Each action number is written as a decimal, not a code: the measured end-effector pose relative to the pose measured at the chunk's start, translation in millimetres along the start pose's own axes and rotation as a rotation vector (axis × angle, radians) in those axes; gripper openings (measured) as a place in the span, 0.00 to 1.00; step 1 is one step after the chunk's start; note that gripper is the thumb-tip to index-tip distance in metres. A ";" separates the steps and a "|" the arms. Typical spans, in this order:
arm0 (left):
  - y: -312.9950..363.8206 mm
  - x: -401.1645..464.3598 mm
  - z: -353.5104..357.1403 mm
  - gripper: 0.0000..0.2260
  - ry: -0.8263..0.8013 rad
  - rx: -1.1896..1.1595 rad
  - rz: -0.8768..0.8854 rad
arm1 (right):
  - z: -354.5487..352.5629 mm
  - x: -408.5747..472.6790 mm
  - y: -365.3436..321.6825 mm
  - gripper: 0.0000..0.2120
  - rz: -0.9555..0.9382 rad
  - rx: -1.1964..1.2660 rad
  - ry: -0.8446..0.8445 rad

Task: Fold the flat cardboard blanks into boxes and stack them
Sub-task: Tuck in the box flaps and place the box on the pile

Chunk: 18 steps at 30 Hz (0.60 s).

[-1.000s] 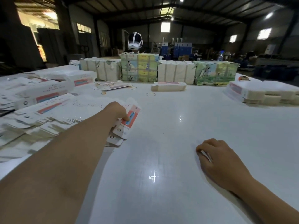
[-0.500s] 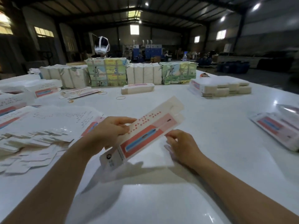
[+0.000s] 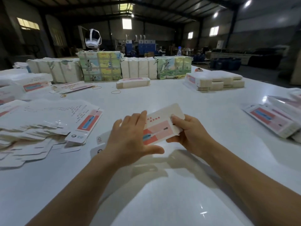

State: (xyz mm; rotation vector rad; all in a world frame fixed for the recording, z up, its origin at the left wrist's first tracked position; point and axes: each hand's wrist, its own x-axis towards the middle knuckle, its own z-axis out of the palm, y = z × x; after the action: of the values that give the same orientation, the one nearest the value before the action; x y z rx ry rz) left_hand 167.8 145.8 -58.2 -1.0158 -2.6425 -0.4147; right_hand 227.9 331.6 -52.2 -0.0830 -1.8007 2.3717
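Note:
A flat cardboard blank (image 3: 160, 128), white with a pink and blue print, is held above the white table (image 3: 162, 201) in front of me. My left hand (image 3: 130, 137) lies over its left half, fingers straight on top and thumb stretched out under its near edge. My right hand (image 3: 187, 132) grips the blank's right end, fingers curled over the edge. A spread-out pile of more flat blanks (image 3: 40, 124) lies on the table to the left. Another pile of printed blanks (image 3: 275, 121) lies at the right edge.
Bundled stacks of blanks (image 3: 99, 66) stand in a row along the far side. A thin stack (image 3: 132, 82) lies mid-table and a layered stack (image 3: 216, 80) at the back right. Rubber bands (image 3: 116, 92) lie loose near the far side.
My left hand drew one blank from the left pile and brought it to the middle. My right hand rose from the table and took hold of its right end. The blank now sits lower between both hands.

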 end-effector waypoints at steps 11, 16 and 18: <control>8.0 -5.8 -13.8 0.40 0.358 0.099 0.271 | -2.2 -6.1 -5.8 0.12 0.013 -0.042 -0.228; 10.7 -7.8 -16.5 0.32 0.328 0.100 0.279 | -2.1 -7.4 -0.9 0.12 0.012 -0.243 -0.198; 11.9 -7.3 -17.1 0.29 0.312 0.073 0.251 | -3.4 -6.1 0.1 0.17 0.028 -0.236 -0.157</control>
State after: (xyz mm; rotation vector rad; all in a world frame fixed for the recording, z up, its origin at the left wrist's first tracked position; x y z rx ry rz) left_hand 183.7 143.6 -43.2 -1.1385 -2.2078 -0.3823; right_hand 234.4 333.9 -53.6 0.0521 -2.1597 2.2282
